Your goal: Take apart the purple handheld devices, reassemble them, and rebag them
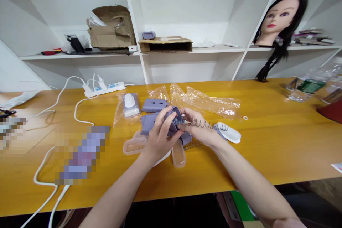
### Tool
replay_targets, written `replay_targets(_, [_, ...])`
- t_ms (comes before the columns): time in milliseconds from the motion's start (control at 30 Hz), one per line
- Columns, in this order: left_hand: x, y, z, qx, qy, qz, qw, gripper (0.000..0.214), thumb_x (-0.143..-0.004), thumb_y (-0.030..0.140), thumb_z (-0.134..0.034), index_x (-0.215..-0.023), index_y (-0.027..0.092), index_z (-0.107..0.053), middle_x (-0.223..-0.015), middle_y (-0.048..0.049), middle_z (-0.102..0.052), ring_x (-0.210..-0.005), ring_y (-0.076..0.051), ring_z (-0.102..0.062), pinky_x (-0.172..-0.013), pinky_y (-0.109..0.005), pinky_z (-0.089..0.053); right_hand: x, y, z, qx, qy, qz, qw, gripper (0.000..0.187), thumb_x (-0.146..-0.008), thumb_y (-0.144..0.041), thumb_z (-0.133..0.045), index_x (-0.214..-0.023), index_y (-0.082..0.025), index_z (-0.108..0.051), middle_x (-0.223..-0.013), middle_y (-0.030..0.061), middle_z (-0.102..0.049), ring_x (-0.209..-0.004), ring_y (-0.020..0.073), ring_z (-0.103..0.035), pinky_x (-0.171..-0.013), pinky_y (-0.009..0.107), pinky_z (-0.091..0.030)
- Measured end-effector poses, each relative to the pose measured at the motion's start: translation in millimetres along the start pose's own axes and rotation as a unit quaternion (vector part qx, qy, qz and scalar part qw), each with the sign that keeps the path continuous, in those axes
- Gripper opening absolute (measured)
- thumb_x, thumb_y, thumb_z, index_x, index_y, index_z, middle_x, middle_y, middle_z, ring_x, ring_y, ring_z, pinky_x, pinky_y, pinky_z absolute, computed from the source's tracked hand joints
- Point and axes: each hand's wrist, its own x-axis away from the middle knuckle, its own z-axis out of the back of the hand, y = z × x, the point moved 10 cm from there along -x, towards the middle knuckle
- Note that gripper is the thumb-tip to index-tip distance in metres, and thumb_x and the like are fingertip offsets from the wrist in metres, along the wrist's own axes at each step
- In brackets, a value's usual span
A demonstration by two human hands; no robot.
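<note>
Fingers wrapped round it, my left hand (159, 144) holds a hollow purple plastic housing (177, 111) whose open end faces right. At that opening, my right hand (199, 131) is closed on a long metal coil spring (205, 124). The spring stretches rightward from the fingers across my right wrist; its end at the housing is partly hidden. Beneath my hands are another purple housing piece (147, 124), a clear plastic tray (178, 155) and a second spring (192, 145). A white oval part (231, 133) lies beyond my right wrist.
Behind my hands lie a purple panel (154, 105), a bagged purple unit (131, 106) and crumpled clear bags (213, 101). A pixelated phone-like object (85, 153) with white cables is at left, below a power strip (105, 89). Plastic bottles (307, 85) stand at right.
</note>
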Motion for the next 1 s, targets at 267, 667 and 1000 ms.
replay_targets(267, [4,-5,-3.7,0.027,-0.014,0.016,0.999,0.069,-0.081,0.023,-0.067,-0.140,0.023,-0.032,-0.134,-0.0166,-0.050,-0.123,-0.029,-0.053,-0.080,-0.036,-0.059,-1,-1,-1,-0.006,0.001,0.003,1.000,0.025,-0.068,-0.011,-0.058,-0.091,-0.021,-0.054,-0.089,0.0008,-0.059,-0.085,0.0163,-0.056,-0.077,0.032,-0.045])
replay_targets(667, [6,-25,-13.7,0.101,-0.041,0.113,0.988,0.071,-0.077,0.022,-0.070,-0.138,0.026,-0.034,-0.139,-0.0160,-0.047,-0.121,-0.028,-0.054,-0.062,-0.025,-0.058,-1,2,3,0.013,0.020,-0.017,1.000,0.023,-0.070,-0.017,-0.061,-0.092,-0.021,-0.054,-0.093,0.0021,-0.061,-0.080,0.0160,-0.057,-0.075,0.032,-0.047])
replay_targets(1000, [19,-58,-25.9,0.244,-0.038,0.291,0.924,0.075,-0.069,0.023,-0.076,-0.135,0.031,-0.040,-0.142,-0.0116,-0.043,-0.090,-0.019,-0.066,-0.060,-0.026,-0.057,-7,10,6,-0.001,0.044,-0.021,0.999,0.033,-0.073,-0.020,-0.061,-0.105,-0.019,-0.053,-0.095,0.0060,-0.067,-0.082,0.0183,-0.064,-0.074,0.033,-0.049])
